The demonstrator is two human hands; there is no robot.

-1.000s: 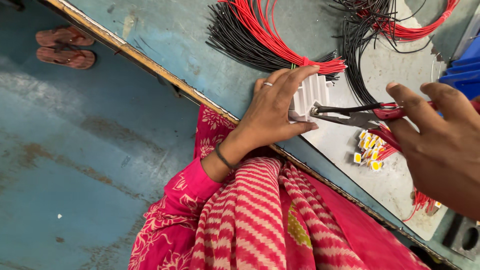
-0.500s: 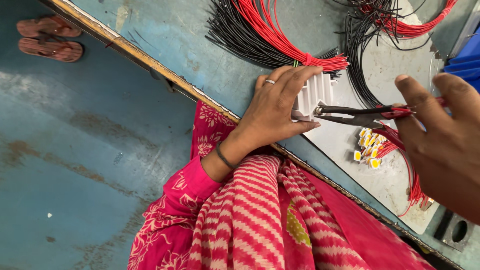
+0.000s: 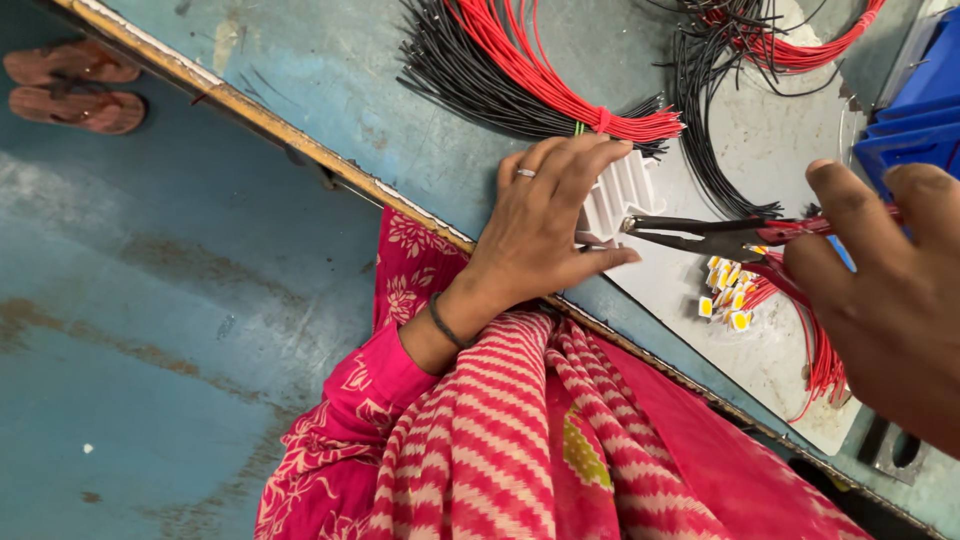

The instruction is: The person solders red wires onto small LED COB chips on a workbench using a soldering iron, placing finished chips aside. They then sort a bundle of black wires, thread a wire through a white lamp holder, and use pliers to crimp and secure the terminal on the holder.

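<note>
My left hand (image 3: 540, 225) rests flat on a white ribbed plastic block (image 3: 622, 190) on the table, fingers over its near side. My right hand (image 3: 895, 300) grips red-handled needle-nose pliers (image 3: 700, 236), whose dark tips point at the block's right edge. Beside the pliers lie small white and yellow connectors (image 3: 728, 298) on short red wires (image 3: 815, 345).
Bundles of red wires (image 3: 560, 85) and black wires (image 3: 450, 80) lie across the blue-grey table (image 3: 330, 70). More wires (image 3: 790, 45) sit at the back, near a blue bin (image 3: 925, 95). A grey metal plate (image 3: 780, 150) lies under the work. Sandals (image 3: 75, 95) lie on the floor.
The view has shifted a little; both hands hold about the same pose, with the pliers' tips staying at the white block.
</note>
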